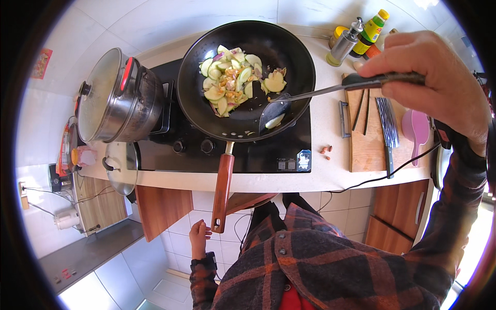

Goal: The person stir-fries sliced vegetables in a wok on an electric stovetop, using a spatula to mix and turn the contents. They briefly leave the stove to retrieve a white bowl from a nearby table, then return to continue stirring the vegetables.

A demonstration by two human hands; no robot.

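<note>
My right hand [441, 81] grips the dark handle of a cooking spatula [321, 93] above the counter. Its blade rests inside a black wok [298, 58], with one pale slice on it. Sliced green-skinned vegetable, likely zucchini [217, 73], lies in the wok with purple onion pieces and orange-brown bits; a smaller clump [275, 81] sits to the right. The wok's reddish-brown handle [223, 190] points towards me over the counter edge. My left hand [200, 235] hangs low beside the handle's end, fingers curled; whether it touches the handle is unclear.
A lidded steel pot [135, 104] stands left on the black gas hob [255, 159], near a glass lid [123, 174]. Right, a cutting board [358, 151] bears chopsticks [366, 112], a cleaver [388, 128] and a pink scoop [415, 126]. Bottles [345, 42] stand behind. A black cable [372, 183] crosses the counter.
</note>
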